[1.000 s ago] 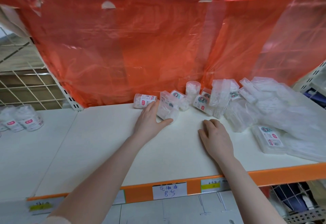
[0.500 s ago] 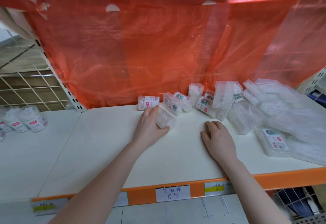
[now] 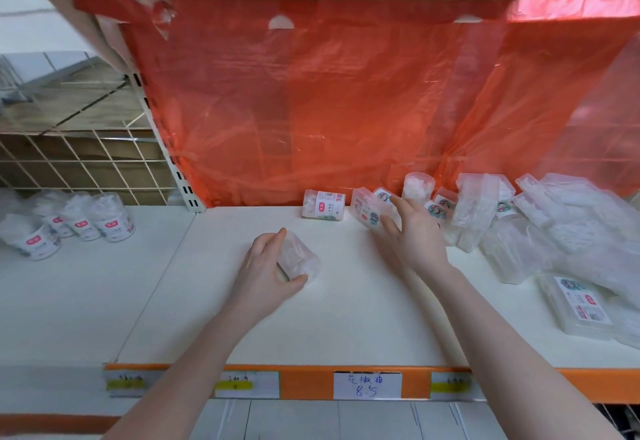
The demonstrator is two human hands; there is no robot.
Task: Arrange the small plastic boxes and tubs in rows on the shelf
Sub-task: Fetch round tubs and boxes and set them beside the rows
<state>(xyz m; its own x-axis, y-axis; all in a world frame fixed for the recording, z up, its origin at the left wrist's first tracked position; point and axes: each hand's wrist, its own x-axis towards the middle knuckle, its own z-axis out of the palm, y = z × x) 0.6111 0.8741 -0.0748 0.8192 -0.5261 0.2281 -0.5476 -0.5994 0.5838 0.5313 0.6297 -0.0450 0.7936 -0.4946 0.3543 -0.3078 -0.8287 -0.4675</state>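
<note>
Tub gripped by left hand; right hand touching box.

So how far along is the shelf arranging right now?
Barely started: no row stands on this white shelf yet. In hand: the left hand grips a clear tub out in the open middle, and the right hand touches a labelled box. Left: the jumbled pile of clear boxes at the right.

a handwritten price tag on the shelf edge reads "8.5".
</note>
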